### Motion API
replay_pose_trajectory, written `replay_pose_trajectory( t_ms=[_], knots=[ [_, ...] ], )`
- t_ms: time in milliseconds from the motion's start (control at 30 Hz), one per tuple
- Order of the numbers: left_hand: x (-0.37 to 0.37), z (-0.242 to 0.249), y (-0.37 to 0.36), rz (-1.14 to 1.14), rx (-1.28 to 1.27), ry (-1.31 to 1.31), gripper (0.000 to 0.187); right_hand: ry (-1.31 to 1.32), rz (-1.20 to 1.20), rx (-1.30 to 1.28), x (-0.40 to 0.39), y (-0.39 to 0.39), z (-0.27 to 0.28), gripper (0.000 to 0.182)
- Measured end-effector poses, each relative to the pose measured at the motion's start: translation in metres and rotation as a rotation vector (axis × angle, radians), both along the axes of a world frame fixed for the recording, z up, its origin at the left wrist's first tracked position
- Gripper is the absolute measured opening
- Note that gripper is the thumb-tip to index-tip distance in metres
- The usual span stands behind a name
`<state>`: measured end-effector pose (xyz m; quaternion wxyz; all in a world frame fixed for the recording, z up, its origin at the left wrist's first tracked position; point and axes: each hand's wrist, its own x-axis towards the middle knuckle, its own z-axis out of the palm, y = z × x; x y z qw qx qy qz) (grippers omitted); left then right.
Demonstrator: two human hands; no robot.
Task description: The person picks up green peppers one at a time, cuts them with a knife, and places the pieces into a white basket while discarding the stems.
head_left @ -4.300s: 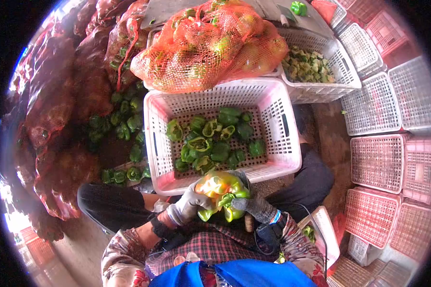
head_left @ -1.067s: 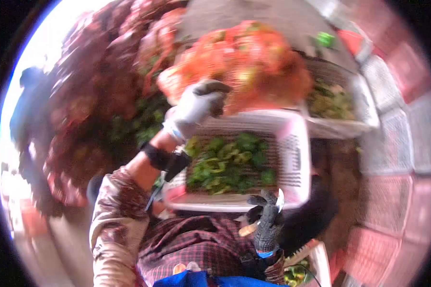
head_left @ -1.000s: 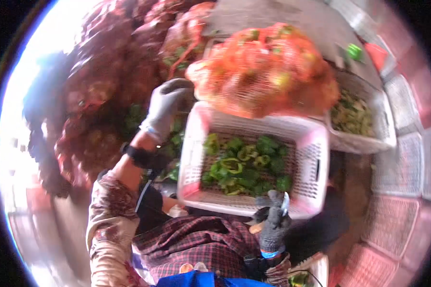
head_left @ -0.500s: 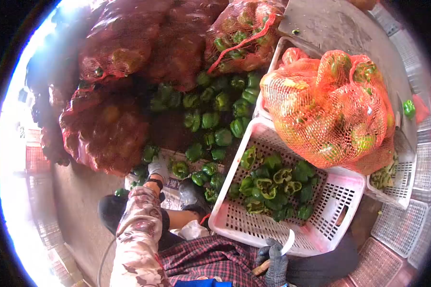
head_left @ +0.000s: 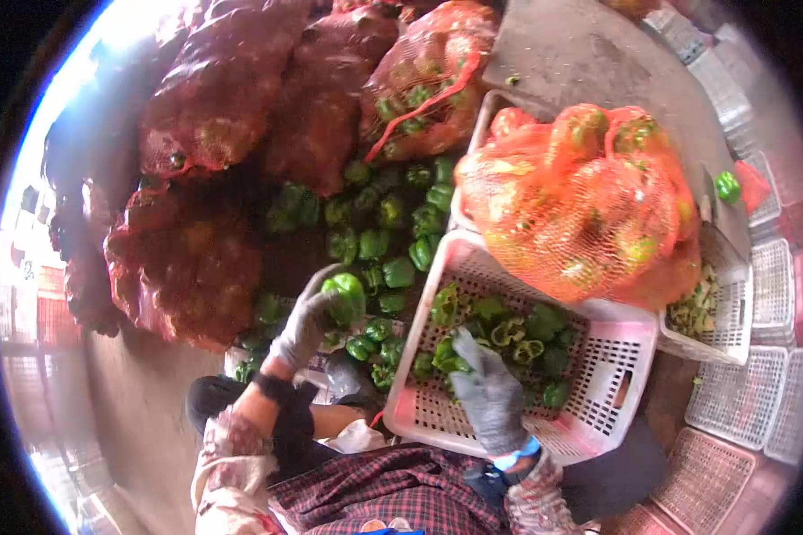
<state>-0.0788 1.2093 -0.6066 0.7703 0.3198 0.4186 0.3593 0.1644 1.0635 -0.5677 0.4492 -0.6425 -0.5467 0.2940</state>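
Observation:
My left hand [head_left: 302, 332], in a grey glove, is closed around a whole green bell pepper [head_left: 346, 298] above the pile of peppers. My right hand [head_left: 491, 397], also gloved, is over the near left part of a white perforated crate [head_left: 629, 361]. Its fingers are smeared by motion, close to cut green peppers [head_left: 513, 334] lying inside. No knife can be made out in or around this hand now. More whole bell peppers [head_left: 373, 244] lie loose in front of me, left of the crate.
An orange mesh sack [head_left: 589, 209] of peppers rests behind the crate. Large red mesh sacks [head_left: 219, 89] are heaped at the back left. A smaller crate [head_left: 732, 343] holds pale green scraps, and several stacked crates [head_left: 736, 397] line the right side.
My left hand has risen from the pile's near edge, now with a bell pepper in it. My right hand, which held a curved knife near my lap, has moved up over the crate.

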Motion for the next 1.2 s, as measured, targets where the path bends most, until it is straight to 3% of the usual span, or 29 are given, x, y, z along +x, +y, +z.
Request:
replay_pose_trajectory(
  t_ms=[67, 100, 133, 233, 267, 333, 367, 433, 467, 567, 667, 700, 800, 833, 933, 967, 1067, 1100, 1200],
  knots=[
    [0.036, 0.021, -0.034, -0.023, -0.141, -0.147, 0.046, -0.378, 0.179, -0.012, -0.001, 0.003, 0.020, 0.043],
    [0.053, 0.020, -0.048, -0.091, -0.259, -0.271, 0.048, -0.372, 0.266, 0.172, 0.002, 0.003, 0.029, 0.053],
    [0.073, 0.027, -0.065, -0.122, -0.409, -0.260, 0.048, -0.238, 0.234, 0.142, 0.003, -0.006, 0.013, 0.060],
    [0.109, 0.015, -0.105, -0.423, 0.021, 0.107, 0.060, -0.207, 0.237, -0.031, 0.021, -0.032, 0.009, 0.069],
    [0.117, 0.012, -0.113, -0.493, 0.056, 0.054, 0.062, -0.190, 0.224, 0.020, 0.031, -0.041, 0.004, 0.069],
    [0.128, 0.010, -0.125, -0.625, 0.133, -0.044, 0.071, 0.076, 0.079, -0.080, 0.039, -0.063, -0.010, 0.068],
    [0.132, 0.019, -0.131, -0.737, 0.238, 0.164, 0.070, 0.251, 0.000, -0.172, 0.041, -0.073, -0.013, 0.068],
    [0.143, -0.004, -0.142, -0.699, 0.488, 0.137, 0.068, 0.612, -0.146, -0.329, 0.045, -0.085, -0.017, 0.068],
    [0.146, -0.009, -0.145, -0.698, 0.548, 0.146, 0.068, 0.602, -0.126, -0.299, 0.049, -0.089, -0.021, 0.068],
    [0.154, 0.000, -0.157, -0.655, 0.203, 0.033, 0.063, 0.603, -0.097, -0.241, 0.055, -0.104, -0.037, 0.067],
    [0.163, 0.001, -0.166, -0.643, 0.128, 0.067, 0.057, 0.511, -0.145, -0.193, 0.053, -0.120, -0.056, 0.066],
    [0.166, 0.005, -0.173, -0.598, 0.136, 0.145, 0.051, 0.591, -0.153, -0.252, 0.053, -0.125, -0.062, 0.072],
    [0.174, 0.013, -0.181, -0.603, 0.117, 0.395, 0.045, 0.476, -0.298, -0.194, 0.040, -0.125, -0.071, 0.074],
    [0.174, -0.006, -0.185, -0.557, 0.228, 0.371, 0.040, 0.363, -0.296, -0.179, 0.040, -0.126, -0.081, 0.077],
    [0.174, -0.009, -0.188, -0.587, 0.475, 0.524, 0.040, 0.436, -0.233, -0.268, 0.046, -0.123, -0.089, 0.076],
    [0.172, -0.014, -0.188, -0.603, 0.589, 0.569, 0.040, 0.490, -0.224, -0.188, 0.047, -0.121, -0.076, 0.066],
    [0.170, -0.006, -0.188, -0.577, 0.733, 0.591, 0.042, 0.437, -0.213, -0.413, 0.053, -0.122, -0.040, 0.046],
    [0.169, -0.005, -0.189, -0.589, 0.744, 0.580, 0.040, 0.483, -0.200, -0.226, 0.052, -0.126, -0.044, 0.031],
    [0.163, -0.021, -0.183, -0.567, 0.585, 0.353, 0.031, 0.787, -0.096, -0.705, 0.079, -0.150, -0.051, 0.016]
  ],
)
